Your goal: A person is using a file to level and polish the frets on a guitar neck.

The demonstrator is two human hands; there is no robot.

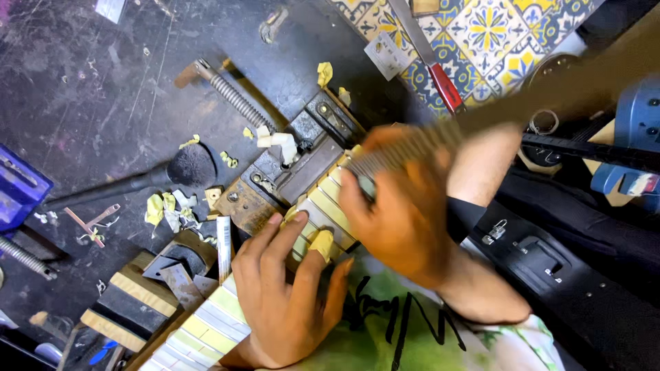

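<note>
A dark scuffed workbench (103,82) adjoins patterned yellow-blue tiles (488,34).

Dark scuffed workbench (89,89): yellow tape scraps (159,208), round brush (189,166), coil spring (234,96), red-handled blade (433,58).

Pale yellow tape (328,199) stripes the dark guitar neck (206,323). The tile (488,34) bears blue, yellow and white floral patterns, beside a red-handled tool (445,87). The table (89,89) is scuffed black.
</note>
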